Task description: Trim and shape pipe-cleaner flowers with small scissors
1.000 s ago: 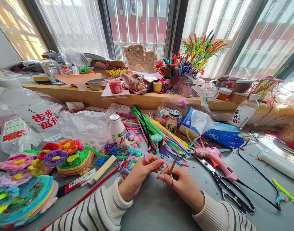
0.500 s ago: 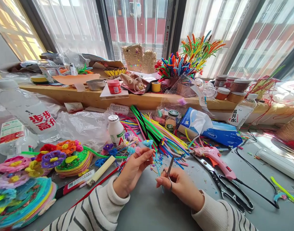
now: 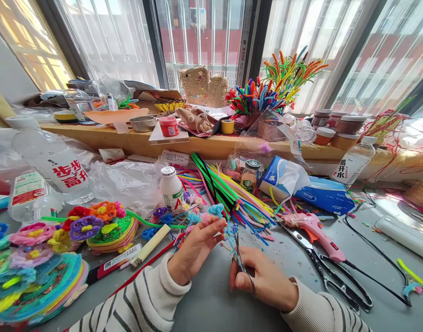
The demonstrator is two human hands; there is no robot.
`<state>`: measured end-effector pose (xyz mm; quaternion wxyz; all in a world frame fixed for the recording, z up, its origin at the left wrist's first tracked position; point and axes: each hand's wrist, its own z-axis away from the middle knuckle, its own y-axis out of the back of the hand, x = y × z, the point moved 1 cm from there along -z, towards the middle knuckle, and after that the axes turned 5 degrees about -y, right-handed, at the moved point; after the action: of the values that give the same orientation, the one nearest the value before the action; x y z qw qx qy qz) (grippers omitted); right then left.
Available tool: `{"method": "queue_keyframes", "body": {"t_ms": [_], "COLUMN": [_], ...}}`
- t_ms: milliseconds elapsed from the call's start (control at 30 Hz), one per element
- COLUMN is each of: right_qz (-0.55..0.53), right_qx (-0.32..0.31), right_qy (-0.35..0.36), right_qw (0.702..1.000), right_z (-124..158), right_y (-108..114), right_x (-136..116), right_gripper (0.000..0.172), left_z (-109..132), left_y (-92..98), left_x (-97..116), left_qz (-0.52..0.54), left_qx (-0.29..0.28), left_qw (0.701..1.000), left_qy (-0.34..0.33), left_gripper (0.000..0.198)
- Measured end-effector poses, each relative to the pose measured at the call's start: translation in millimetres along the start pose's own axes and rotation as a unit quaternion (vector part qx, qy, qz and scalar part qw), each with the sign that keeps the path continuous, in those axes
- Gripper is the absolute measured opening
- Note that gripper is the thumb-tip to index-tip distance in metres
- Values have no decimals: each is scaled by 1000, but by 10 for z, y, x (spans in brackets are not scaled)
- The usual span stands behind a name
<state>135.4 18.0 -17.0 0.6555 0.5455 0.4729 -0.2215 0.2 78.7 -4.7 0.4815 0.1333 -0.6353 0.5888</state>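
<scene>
Fingers of L hand were pinched together, thumb vs. index, w/ a lt. blue fuzzy flower in their grip; its head sat just above the fingertips, stem running down toward R hand. R fingers were curled round the loops of small scissors, blades pointing up & away, right by the stem; couldn't tell if they touched it. Behind: a bundle of pipe cleaners, w/ 1 white bottle to its left & 1 glass jar near its right edge. R side: 1 pink glue gun next to lg. scissors, blue tissue pack farther back. L side: 2 layered discs topped w/ fuzzy blooms. Farthest off: a wooden ledge bearing a red pot.
</scene>
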Motion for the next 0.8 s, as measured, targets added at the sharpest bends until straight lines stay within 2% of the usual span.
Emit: {"method": "queue_keyframes", "body": {"t_ms": [100,267,567,800], "right_qz": [12,30,51,58], "right_qx": [-31,-44,-4,-2], "right_qy": [13,18,-26,-44], "right_qw": [999,998,998,997], "right_z": [8,12,-12,1], "right_y": [-17,-54,-68,-87], "right_x": [16,27,90,105], "right_gripper": [71,72,67,68], "left_z": [0,-3,9,16], "left_y": [-10,-23,-22,-34], "left_x": [3,-9,-41,-37], "left_qz": [0,-14,-30,-10], "left_qx": [-2,-13,-18,-5], "left_qw": [1000,1000,999,1000], "left_qy": [3,1,-3,0], "left_gripper": [11,13,13,14]}}
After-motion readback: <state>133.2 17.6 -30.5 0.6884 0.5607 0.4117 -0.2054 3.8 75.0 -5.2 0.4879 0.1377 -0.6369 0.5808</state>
